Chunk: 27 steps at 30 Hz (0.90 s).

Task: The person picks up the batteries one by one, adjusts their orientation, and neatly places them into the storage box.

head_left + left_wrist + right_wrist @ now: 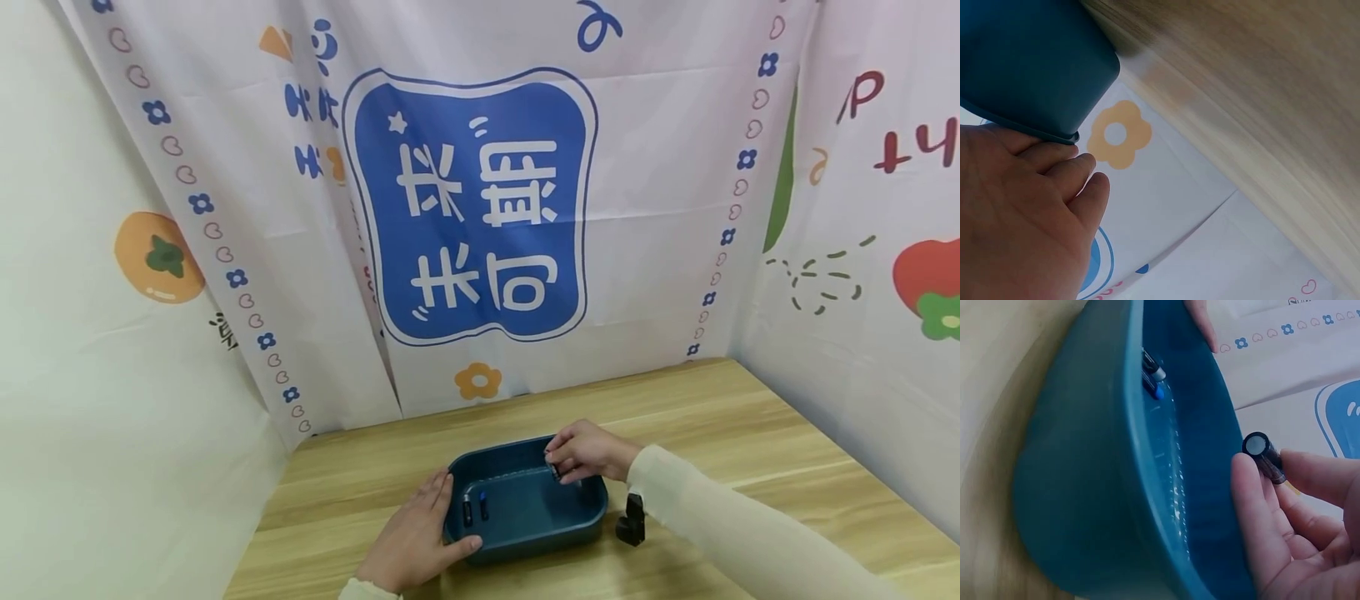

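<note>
A dark teal plastic basin point(536, 546) rests on the wooden table. Along its left side lies my left hand point(416, 533), its fairly straight fingers touching the rim and its thumb over the front corner; the left wrist view shows the fingertips point(1088, 165) at the rim. Over the basin's far right part, my right hand point(592, 452) pinches a small black battery point(1263, 456) between thumb and fingers, its flat grey end showing. Inside on the left lie a black battery with a silver end point(467, 510) and one with a blue end point(483, 506), side by side.
A small black object point(632, 521) shows beside the right wrist, just right of the basin. The wooden tabletop point(360, 475) meets a printed white cloth point(645, 292) hung behind it, with more cloth walls at both sides.
</note>
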Motion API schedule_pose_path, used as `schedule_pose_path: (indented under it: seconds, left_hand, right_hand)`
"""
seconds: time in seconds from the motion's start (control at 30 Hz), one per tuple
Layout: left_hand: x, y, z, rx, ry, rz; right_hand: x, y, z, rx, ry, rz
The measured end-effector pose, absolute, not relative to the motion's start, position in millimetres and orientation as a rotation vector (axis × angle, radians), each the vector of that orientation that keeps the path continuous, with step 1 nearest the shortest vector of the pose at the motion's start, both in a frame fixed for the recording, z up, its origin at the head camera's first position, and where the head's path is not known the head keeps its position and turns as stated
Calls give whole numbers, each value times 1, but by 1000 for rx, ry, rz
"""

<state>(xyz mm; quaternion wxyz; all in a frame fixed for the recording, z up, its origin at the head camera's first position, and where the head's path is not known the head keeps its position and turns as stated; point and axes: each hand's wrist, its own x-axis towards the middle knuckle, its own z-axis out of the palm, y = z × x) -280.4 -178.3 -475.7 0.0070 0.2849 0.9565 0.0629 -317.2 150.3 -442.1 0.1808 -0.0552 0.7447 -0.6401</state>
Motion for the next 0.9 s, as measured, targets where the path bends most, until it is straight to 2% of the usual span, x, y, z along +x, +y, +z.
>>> schedule_pose_path:
  seconds: [0.9]
  left_hand:
    - [-281, -177, -476, 884, 2985, 207]
  right_hand:
    - [-315, 122, -456, -202, 2032, -1855]
